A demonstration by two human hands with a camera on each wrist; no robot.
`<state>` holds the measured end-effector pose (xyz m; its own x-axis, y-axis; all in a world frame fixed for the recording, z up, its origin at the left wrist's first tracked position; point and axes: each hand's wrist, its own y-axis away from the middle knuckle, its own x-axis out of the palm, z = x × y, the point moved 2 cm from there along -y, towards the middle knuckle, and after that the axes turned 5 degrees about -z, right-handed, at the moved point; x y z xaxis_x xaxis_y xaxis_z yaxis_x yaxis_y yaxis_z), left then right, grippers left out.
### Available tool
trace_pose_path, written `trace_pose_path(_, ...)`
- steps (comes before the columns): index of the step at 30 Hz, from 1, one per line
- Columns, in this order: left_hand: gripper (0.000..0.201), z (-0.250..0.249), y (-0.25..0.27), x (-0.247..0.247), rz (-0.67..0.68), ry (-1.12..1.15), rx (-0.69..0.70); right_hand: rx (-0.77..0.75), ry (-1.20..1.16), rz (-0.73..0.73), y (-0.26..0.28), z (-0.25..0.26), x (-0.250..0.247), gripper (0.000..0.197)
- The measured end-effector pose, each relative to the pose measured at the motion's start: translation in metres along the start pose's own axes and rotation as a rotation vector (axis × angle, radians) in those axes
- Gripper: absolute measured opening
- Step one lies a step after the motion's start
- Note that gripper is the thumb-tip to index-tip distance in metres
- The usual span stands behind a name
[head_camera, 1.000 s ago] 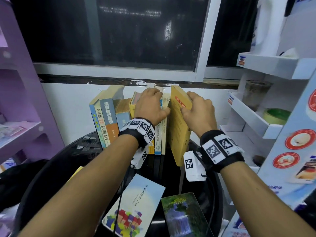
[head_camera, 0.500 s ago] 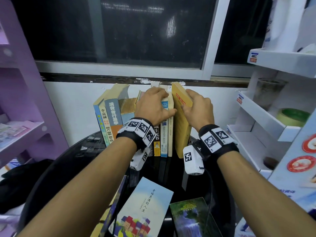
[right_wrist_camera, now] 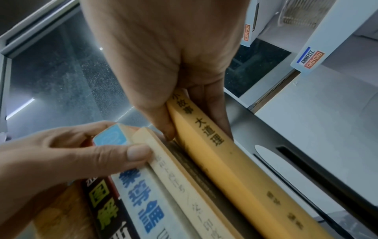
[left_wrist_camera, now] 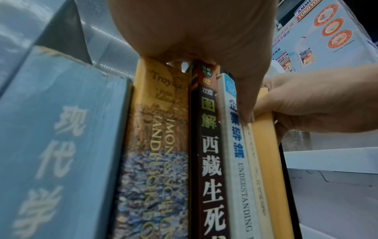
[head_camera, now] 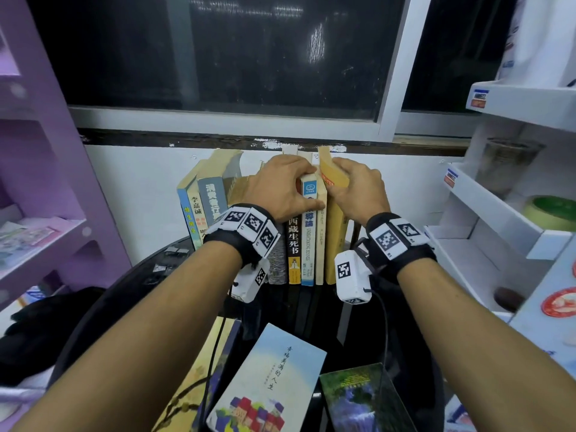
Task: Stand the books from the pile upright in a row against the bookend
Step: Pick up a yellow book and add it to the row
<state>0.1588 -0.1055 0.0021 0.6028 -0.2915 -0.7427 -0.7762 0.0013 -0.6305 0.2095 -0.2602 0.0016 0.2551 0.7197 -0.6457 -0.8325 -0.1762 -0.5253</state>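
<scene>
A row of books (head_camera: 293, 244) stands upright at the back of the black round table (head_camera: 131, 275). My right hand (head_camera: 358, 188) grips the top of a yellow book (head_camera: 335, 238) (right_wrist_camera: 225, 161) at the row's right end, thumb on its left face, fingers on its right. That book stands almost upright against a thin cream book (head_camera: 320, 244) (right_wrist_camera: 178, 169). My left hand (head_camera: 280, 188) holds the tops of the standing books, its thumb (right_wrist_camera: 122, 155) pressing the blue-and-white book (left_wrist_camera: 235, 145) and the cream one. The bookend is not clearly visible.
Three books lie flat near the table's front: a pale illustrated one (head_camera: 268, 381), a green waterfall cover (head_camera: 364, 400) and a tan one (head_camera: 199, 375). A purple shelf unit (head_camera: 37, 182) stands left, white display shelves (head_camera: 505, 213) right, a window (head_camera: 218, 51) behind.
My right hand has swung the yellow book from a lean to nearly upright and pushed it left against the row. The left hand has stayed on the book tops.
</scene>
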Motion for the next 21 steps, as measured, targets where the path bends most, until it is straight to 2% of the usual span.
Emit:
trace_pose_path(4, 0.069, 0.002, 0.000, 0.001, 0.019, 0.007, 0.008, -0.020, -0.029, 0.066, -0.005, 0.001, 0.004, 0.054)
trace_pose_path(8, 0.067, 0.002, 0.000, 0.001, 0.022, 0.021, 0.005, 0.018, -0.084, 0.240, -0.005, 0.001, -0.006, 0.062)
trace_pose_path(11, 0.067, 0.001, 0.000, 0.001, 0.021, 0.020, 0.009, -0.018, -0.085, 0.362, -0.001, 0.002, -0.013, 0.076)
trace_pose_path(14, 0.065, 0.001, 0.000, 0.001, 0.017, 0.025, 0.017, -0.040, -0.055, 0.446, 0.005, 0.001, -0.015, 0.099)
trace_pose_path(17, 0.064, 0.001, 0.000, 0.002, 0.010, 0.029, 0.019, -0.056, -0.059, 0.433, 0.010, -0.001, -0.011, 0.108)
trace_pose_path(21, 0.064, 0.002, -0.001, 0.003, 0.010, 0.019, 0.015, -0.085, -0.093, 0.339, 0.009, -0.007, 0.000, 0.106)
